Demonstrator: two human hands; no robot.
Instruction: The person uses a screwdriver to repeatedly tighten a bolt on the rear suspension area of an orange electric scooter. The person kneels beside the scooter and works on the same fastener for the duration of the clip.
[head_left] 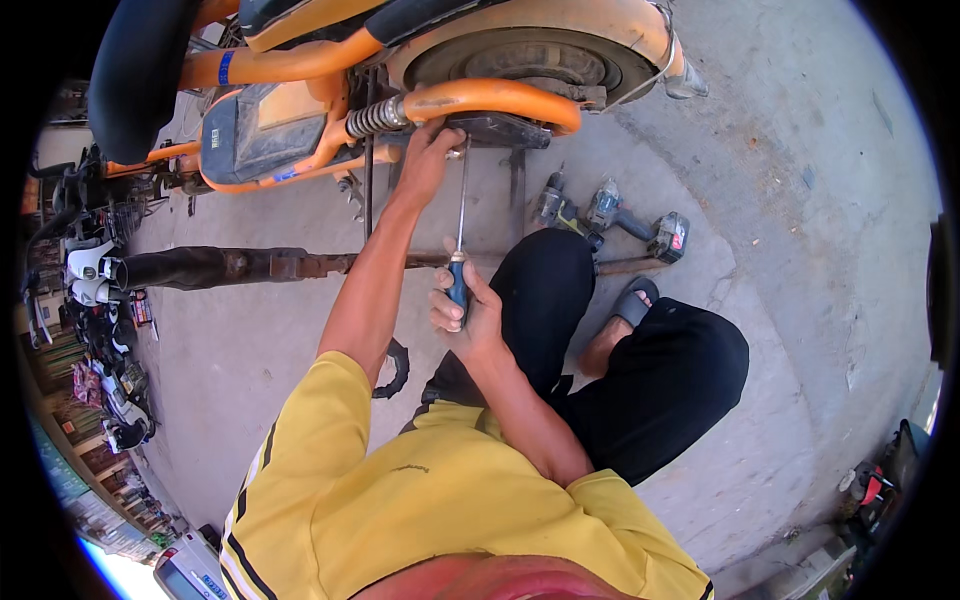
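Note:
My right hand point(468, 312) is wrapped round the blue handle of a screwdriver point(457, 283). Its long thin shaft points up to the underside of an orange electric scooter point(300, 150). Close by the screwdriver's tip, my left hand point(427, 160) reaches in with bent fingers beside a black part point(507, 130) under the orange tube point(490, 97). What those fingers pinch, if anything, is hidden. A coil-spring shock absorber point(376, 119) lies just left of that hand, and the scooter's wheel point(530, 60) is above it.
Two cordless power tools, a drill point(553, 200) and another with a battery point(640, 225), lie on the concrete right of the screwdriver. A metal bar point(290, 265) crosses behind my forearms. Parked scooters point(110, 340) line the left side. My sandaled foot point(630, 305) rests on the ground.

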